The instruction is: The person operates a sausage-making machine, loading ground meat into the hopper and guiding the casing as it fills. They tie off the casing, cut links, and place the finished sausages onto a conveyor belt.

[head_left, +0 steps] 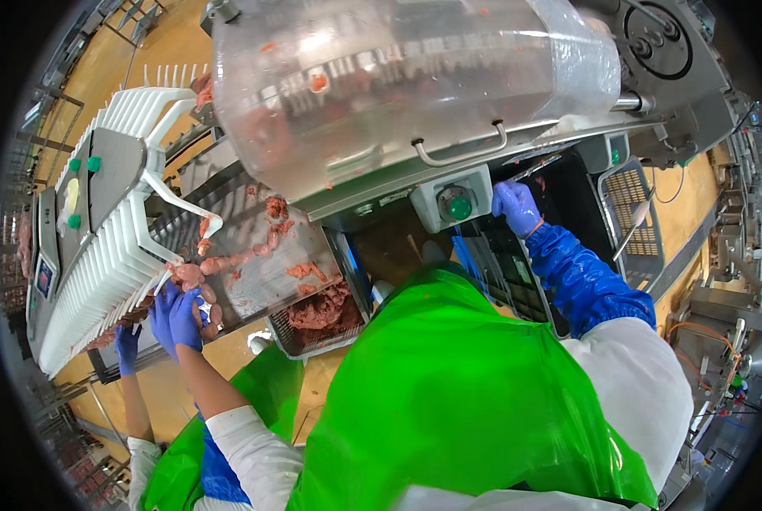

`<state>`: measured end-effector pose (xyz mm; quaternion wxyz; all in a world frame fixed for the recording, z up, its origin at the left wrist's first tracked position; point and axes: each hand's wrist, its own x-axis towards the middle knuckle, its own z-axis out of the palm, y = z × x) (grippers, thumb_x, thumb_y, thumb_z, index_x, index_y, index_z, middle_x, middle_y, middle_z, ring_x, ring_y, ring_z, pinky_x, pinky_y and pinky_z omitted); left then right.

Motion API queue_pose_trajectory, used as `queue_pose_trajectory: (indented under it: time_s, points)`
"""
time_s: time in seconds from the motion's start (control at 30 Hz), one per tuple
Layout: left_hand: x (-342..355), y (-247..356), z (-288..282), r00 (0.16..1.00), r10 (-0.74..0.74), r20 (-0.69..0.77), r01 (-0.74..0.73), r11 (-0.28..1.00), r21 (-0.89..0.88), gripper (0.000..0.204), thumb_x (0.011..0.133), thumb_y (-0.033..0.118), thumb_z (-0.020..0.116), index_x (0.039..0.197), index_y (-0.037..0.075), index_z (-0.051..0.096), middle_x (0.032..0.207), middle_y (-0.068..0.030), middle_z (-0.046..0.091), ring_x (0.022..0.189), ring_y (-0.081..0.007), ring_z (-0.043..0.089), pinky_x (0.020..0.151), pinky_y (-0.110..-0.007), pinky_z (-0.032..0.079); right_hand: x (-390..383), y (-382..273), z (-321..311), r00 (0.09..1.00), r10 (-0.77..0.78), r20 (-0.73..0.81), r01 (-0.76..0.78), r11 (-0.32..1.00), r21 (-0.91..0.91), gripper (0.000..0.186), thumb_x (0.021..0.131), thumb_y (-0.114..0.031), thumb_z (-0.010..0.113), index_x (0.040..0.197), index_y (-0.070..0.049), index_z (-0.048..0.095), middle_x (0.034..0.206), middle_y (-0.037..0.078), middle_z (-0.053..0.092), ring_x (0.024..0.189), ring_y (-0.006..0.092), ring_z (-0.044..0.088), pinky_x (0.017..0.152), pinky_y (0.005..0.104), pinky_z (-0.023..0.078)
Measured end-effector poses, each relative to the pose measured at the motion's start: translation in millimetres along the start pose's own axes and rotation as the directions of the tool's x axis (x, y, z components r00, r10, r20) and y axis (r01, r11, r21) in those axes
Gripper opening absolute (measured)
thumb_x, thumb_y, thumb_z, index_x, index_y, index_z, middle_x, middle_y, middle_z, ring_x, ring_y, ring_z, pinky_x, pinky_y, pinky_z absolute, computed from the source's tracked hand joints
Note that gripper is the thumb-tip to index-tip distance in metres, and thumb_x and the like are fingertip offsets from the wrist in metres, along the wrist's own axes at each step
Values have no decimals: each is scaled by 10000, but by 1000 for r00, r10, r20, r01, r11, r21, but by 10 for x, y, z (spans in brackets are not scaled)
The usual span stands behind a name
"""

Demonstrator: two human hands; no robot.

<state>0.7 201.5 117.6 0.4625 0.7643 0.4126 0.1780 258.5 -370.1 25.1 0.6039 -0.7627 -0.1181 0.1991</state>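
My right hand [515, 207], in a purple glove below a blue plastic sleeve, is closed beside a pale grey control box [429, 204] with a round green button [458, 207]. What its fingers hold, if anything, is hidden. My left hand is out of view. At the left, a co-worker's two purple-gloved hands [175, 317] handle linked sausages [212, 313] below a row of white hooks [134, 247]. More links [249, 255] run over a metal tray [270, 285] with scraps of ground meat [306, 271].
A large clear cover [381, 94] with a metal handle [462, 157] spans the machine ahead. A crate [292, 347] of ground meat [323, 311] stands below the tray. At the right are black crates [568, 192] and a grey perforated crate [632, 221]. The co-worker's green apron [253, 383] is close at left.
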Motion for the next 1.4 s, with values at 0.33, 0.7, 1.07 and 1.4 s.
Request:
queue_pose_trajectory:
  time_s: [0.33, 0.7, 1.07, 1.4]
  points:
    - [354, -847, -359, 972, -154, 179, 126, 980, 157, 207, 874, 258, 634, 872, 55, 674, 725, -31, 611, 601, -135, 565, 570, -300, 471, 307, 332, 537, 979, -198, -55, 205, 965, 162, 408, 997, -243, 467, 648, -61, 572, 645, 17, 532, 591, 102, 463, 569, 267, 364]
    - [169, -774, -466, 920, -390, 42, 387, 920, 54, 245, 894, 244, 550, 926, 29, 661, 770, -78, 648, 584, -164, 582, 541, -325, 471, 298, -1281, 2576, 406, -360, 840, 478, 867, 141, 209, 927, -107, 558, 1066, -22, 689, 950, 155, 663, 878, 304, 639, 792, 373, 514]
    - [560, -822, -683, 942, -335, -3, 292, 816, 499, 472, 883, 406, 516, 1107, 22, 676, 1125, -241, 652, 1013, -399, 641, 894, -439, 510, 1219, -1077, 5885, 639, -101, 762, 52, 995, 88, 394, 970, -354, 568, 1215, -47, 599, 895, 110, 663, 671, 224, 645, 617, 326, 554]
    - [474, -246, -840, 848, -379, 371, 128, 824, 552, 251, 798, 219, 608, 939, 23, 674, 798, -131, 692, 628, -234, 625, 632, -356, 515, 1151, -1269, 5876, 365, -209, 907, 197, 970, 145, 583, 888, -162, 628, 1437, -107, 442, 1097, 108, 648, 974, 151, 615, 877, 270, 482]
